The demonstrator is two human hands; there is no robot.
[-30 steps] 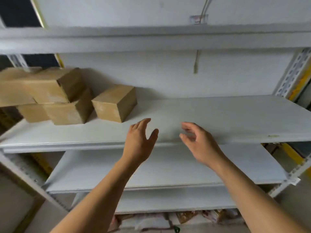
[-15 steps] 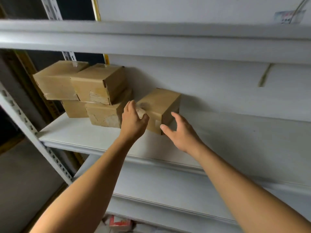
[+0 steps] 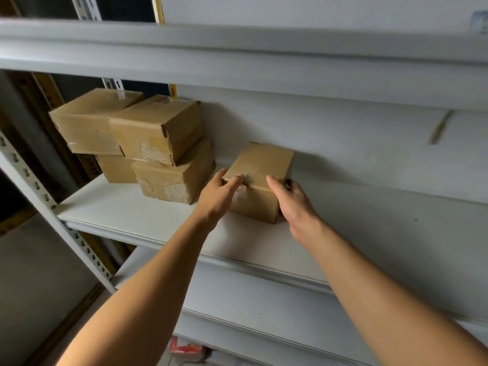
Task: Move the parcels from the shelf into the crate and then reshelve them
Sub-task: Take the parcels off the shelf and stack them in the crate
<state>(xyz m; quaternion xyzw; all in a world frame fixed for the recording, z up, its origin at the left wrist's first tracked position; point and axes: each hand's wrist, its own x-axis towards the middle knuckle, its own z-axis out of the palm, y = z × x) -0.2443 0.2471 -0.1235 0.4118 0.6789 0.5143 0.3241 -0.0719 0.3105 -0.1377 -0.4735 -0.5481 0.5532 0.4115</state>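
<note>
A small brown cardboard parcel point(image 3: 260, 165) stands alone on the white shelf board point(image 3: 126, 210). My left hand point(image 3: 217, 195) grips its left side, thumb over the top front edge. My right hand point(image 3: 293, 202) grips its right side, thumb on top and fingers round the right face. To the left, several more brown parcels point(image 3: 155, 130) are stacked in two layers against the back wall. The crate is not in view.
A perforated metal upright point(image 3: 52, 207) runs down the left side. Another white shelf point(image 3: 237, 51) hangs close above and a lower board point(image 3: 264, 307) lies beneath. The shelf right of the held parcel is bare. Something red point(image 3: 186, 348) lies at floor level.
Both hands have reached forward and left from the shelf front and closed onto the lone parcel's two sides. The view has swung left toward the stack.
</note>
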